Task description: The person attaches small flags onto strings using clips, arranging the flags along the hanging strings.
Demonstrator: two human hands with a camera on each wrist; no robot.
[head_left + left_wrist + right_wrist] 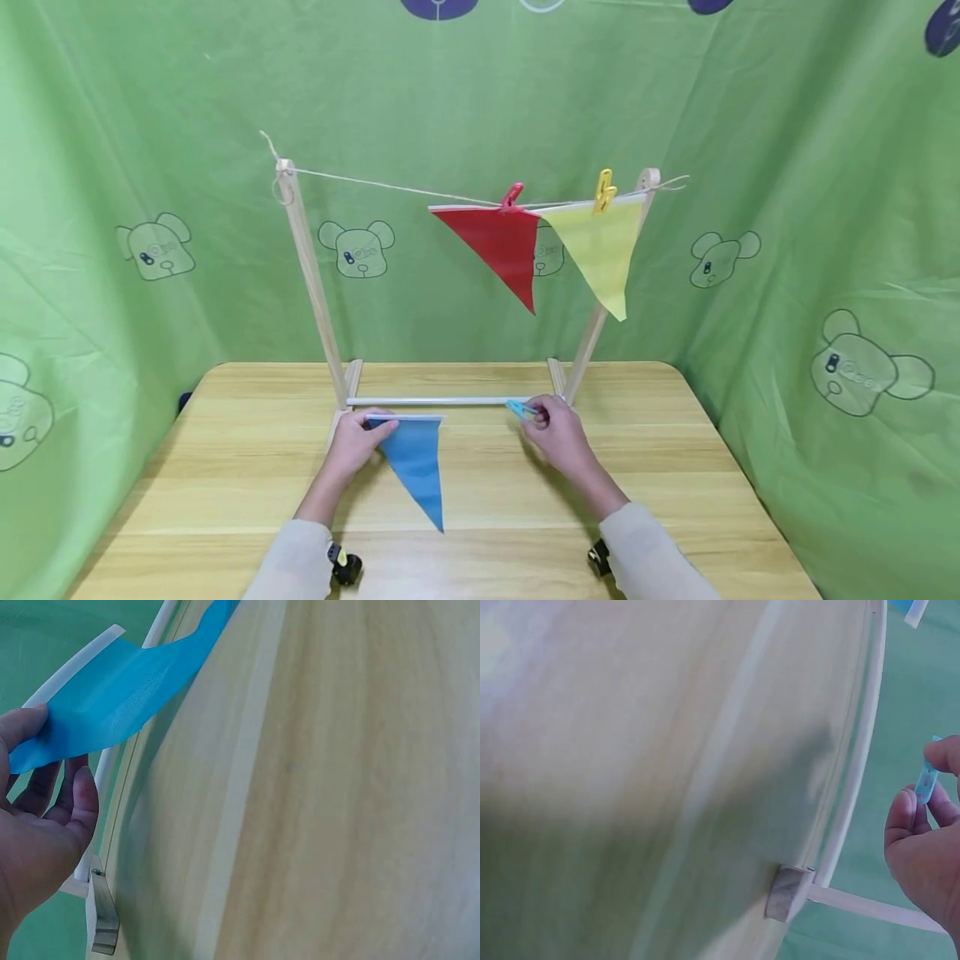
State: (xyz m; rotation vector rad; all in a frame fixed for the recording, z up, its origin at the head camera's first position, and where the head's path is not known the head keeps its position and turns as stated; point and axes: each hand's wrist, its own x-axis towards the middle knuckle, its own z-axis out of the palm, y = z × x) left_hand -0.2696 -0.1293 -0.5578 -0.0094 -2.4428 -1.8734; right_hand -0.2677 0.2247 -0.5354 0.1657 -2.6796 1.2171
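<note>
My left hand (358, 443) pinches the white-edged top left corner of a blue triangular pennant (418, 458), thumb on top. In the left wrist view the cloth of the blue pennant (112, 694) stretches away from the fingers, above the table. Between the thumb and fingers of my right hand (558, 433) is a light blue clothespin (519, 409), also visible as a clothespin (927, 780) in the right wrist view. Beyond the hands, a red pennant (502, 242) hangs from a string (375, 182) by a red clothespin (512, 197), beside a yellow pennant (603, 250) under a yellow clothespin (603, 192).
The string runs between a left wooden post (311, 267) and a right wooden post (588, 342). A white crossbar (435, 402) joins the posts low down, just beyond the hands. The wooden table (487, 558) is backed by a green printed curtain (450, 100).
</note>
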